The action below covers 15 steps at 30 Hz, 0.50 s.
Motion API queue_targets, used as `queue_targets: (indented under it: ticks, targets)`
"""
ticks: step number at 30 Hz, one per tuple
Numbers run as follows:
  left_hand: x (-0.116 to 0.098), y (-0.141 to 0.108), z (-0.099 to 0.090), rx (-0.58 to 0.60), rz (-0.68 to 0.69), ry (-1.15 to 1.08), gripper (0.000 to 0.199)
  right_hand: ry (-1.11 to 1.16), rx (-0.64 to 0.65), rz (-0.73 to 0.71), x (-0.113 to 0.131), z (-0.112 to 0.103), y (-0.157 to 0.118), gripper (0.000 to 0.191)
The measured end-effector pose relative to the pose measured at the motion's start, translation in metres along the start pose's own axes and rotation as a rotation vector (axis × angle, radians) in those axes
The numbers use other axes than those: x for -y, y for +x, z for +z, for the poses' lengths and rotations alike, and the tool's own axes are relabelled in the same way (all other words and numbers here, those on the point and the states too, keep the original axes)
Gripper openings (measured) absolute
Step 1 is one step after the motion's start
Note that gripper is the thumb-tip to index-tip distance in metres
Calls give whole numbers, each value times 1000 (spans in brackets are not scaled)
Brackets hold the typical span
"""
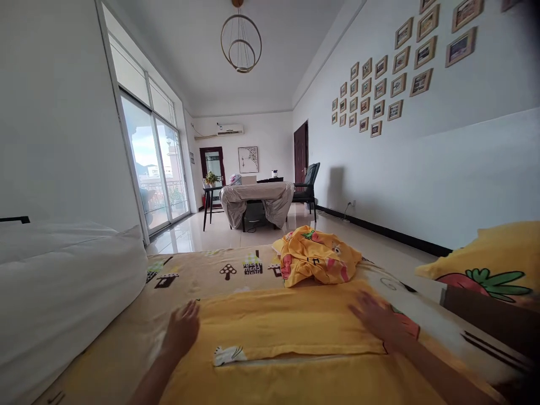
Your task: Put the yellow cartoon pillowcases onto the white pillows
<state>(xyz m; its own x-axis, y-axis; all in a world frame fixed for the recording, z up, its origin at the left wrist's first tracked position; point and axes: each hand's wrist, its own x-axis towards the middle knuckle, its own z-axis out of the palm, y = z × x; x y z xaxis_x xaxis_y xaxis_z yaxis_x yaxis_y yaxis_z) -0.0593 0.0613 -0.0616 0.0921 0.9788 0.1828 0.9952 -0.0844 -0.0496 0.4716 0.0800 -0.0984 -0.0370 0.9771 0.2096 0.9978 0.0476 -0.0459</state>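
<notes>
A yellow pillowcase point(270, 320) lies spread on the bed, its long slit opening running across the near part. White cloth with a printed figure shows at the slit's left end. At the pillowcase's left edge is my left hand point(181, 329), fingers curled closed on the cloth's edge; the fingertips are partly hidden. My right hand point(373, 318) rests on the right side of the pillowcase, fingers stretched out and slightly blurred. Just beyond it sits a crumpled yellow printed cloth point(318, 256) in a heap.
A white pillow or bedding point(71, 292) fills the left side. The patterned bed sheet point(211, 275) lies beneath everything. Another yellow printed pillow point(493, 264) is at the right. Past the bed stand a covered table point(257, 191), a dark chair point(310, 183) and a plant point(211, 179).
</notes>
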Motion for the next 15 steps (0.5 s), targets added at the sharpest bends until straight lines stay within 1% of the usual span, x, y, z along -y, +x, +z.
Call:
queue_targets:
  ticks: [2, 3, 4, 5, 6, 7, 8, 9, 10, 11, 13, 15]
  targets:
    - [-60, 19, -7, -10, 55, -63, 58, 78, 65, -86, 79, -9, 4, 44]
    - [-91, 26, -5, -1, 81, -95, 60, 167, 76, -109, 119, -9, 5, 49]
    - [-121, 31, 1, 23, 119, -128, 60, 202, 93, -158, 155, -6, 4, 52]
    - [-146, 33, 9, 50, 154, -157, 61, 221, 114, -197, 186, 0, 3, 53]
    - [-166, 32, 18, 74, 187, -182, 59, 232, 138, -226, 210, 8, 1, 53]
    - [-179, 30, 27, 103, 209, -198, 57, 243, 158, -252, 225, 15, -2, 53]
    - [-185, 26, 36, 114, 227, -210, 55, 255, 167, -272, 233, 22, -5, 53]
    - [-184, 21, 43, 121, 231, -216, 54, 261, 170, -279, 232, 27, -7, 53]
    - [-176, 17, 48, 126, 223, -218, 54, 262, 167, -277, 225, 30, -7, 53]
    - [-161, 13, 51, 127, 205, -216, 55, 257, 161, -263, 212, 31, -7, 55]
    - [-117, 6, 53, 142, 146, -193, 57, 227, 155, -204, 174, 29, -6, 59]
    - [-65, 0, 53, 168, 82, -134, 57, 181, 163, -118, 124, 27, -6, 60]
